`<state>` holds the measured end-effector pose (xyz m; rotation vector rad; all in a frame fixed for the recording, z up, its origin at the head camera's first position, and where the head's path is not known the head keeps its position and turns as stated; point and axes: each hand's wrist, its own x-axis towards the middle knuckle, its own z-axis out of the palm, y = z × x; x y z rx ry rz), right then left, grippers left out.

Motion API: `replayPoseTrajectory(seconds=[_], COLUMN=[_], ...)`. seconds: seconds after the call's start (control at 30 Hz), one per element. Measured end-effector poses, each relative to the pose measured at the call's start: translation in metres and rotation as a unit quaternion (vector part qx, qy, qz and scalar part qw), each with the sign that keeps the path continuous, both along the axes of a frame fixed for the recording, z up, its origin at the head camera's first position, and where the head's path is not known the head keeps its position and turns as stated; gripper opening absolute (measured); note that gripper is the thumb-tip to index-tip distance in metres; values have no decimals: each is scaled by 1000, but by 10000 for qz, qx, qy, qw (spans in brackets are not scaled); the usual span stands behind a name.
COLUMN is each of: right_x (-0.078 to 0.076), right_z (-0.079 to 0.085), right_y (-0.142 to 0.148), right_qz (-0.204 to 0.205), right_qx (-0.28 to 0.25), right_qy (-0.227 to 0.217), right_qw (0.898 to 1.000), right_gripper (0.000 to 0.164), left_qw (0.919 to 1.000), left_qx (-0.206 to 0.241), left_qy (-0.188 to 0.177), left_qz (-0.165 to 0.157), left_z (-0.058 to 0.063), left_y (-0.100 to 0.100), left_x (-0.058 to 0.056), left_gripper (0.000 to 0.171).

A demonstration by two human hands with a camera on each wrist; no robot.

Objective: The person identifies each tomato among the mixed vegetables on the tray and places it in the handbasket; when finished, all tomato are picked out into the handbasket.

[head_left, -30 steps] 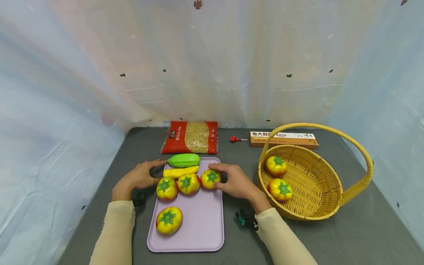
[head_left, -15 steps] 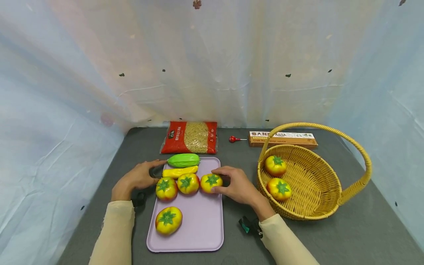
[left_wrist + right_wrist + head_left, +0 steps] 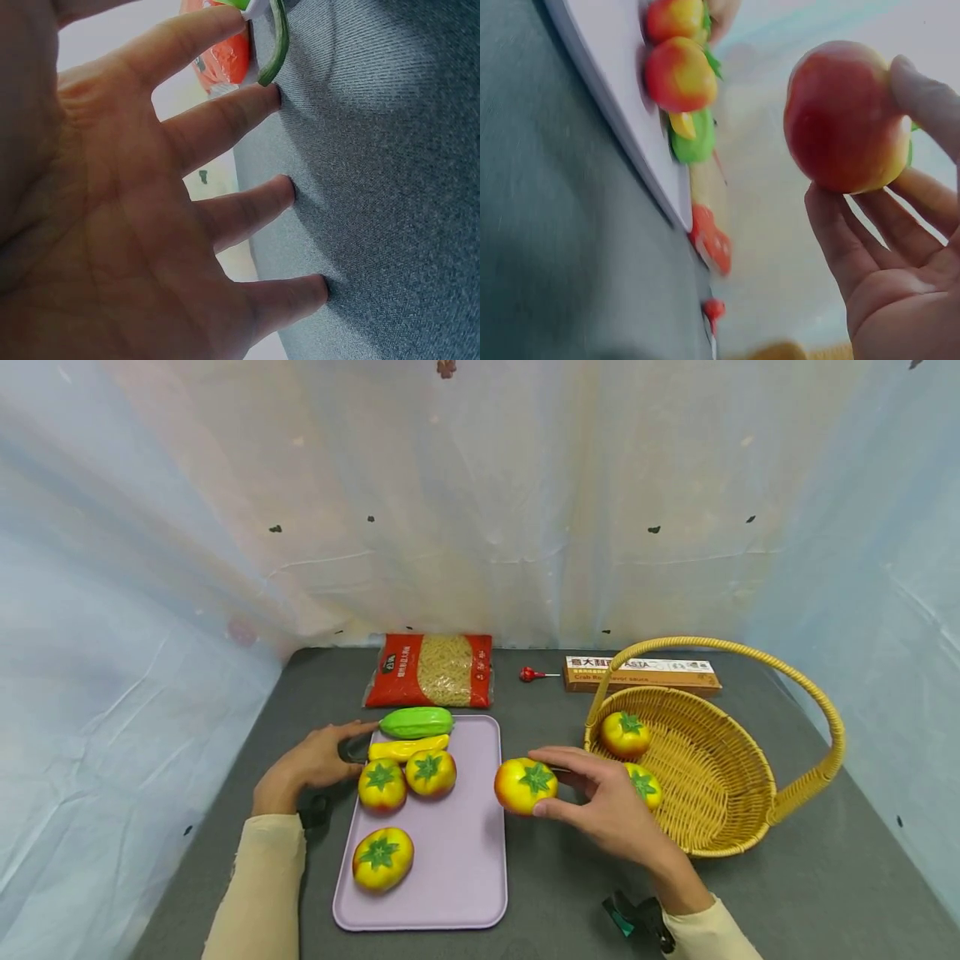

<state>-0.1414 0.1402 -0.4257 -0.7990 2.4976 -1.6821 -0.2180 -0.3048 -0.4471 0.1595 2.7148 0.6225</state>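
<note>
red and yellow, leaf-capped in green, a fruit (image 3: 521,787) is held aloft in a person's right hand (image 3: 600,806), pinched between thumb and fingertips beside the right edge of a lilac tray (image 3: 450,877), between it and a wicker basket (image 3: 693,785). across from it, the left hand (image 3: 318,757) holds nothing, fingers spread wide at the tray's far-left corner, several tips on the grey table (image 3: 540,893). from where i stand, a green vegetable (image 3: 416,722) lies along the tray's far edge, the index finger close to its end, with a yellow vegetable (image 3: 408,748) just beside it. two matching fruits (image 3: 382,786) (image 3: 431,773) sit next to that toward the left edge, and a third fruit (image 3: 382,860) rests nearer the near-left corner. two more fruits (image 3: 625,735) (image 3: 643,787) lie by the basket's left rim, the nearer partly hidden by the right hand. toward the table's far edge are a red pasta bag (image 3: 446,671), a red-headed stick (image 3: 528,674) and a printed box (image 3: 592,675).
</note>
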Motion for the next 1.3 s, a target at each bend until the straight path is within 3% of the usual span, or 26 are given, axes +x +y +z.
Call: replayPoseTrajectory(seconds=[0.3, 0.57, 0.77, 1.07, 1.3], right_x=[22, 34, 42, 32, 17], right_z=[6, 11, 9, 5, -2], right_y=[62, 107, 131, 142, 123], right_qz=[-455, -860, -1304, -1334, -1318], right_qx=[-113, 266, 836, 1638, 1991], right_qy=[-103, 317, 163, -379, 48], right_qw=[9988, 9954, 9878, 9767, 9711], right_gripper=[54, 63, 57, 51, 51], left_qw=[10000, 10000, 10000, 10000, 9999], left_qx=[29, 6, 18, 9, 5], left_qy=[41, -16, -35, -24, -71], left_qz=[-63, 13, 23, 29, 84], left_z=[2, 0, -1, 0, -2], left_y=[1, 1, 1, 2, 1], left_x=[2, 2, 0, 0, 1], left_gripper=[76, 77, 77, 77, 78])
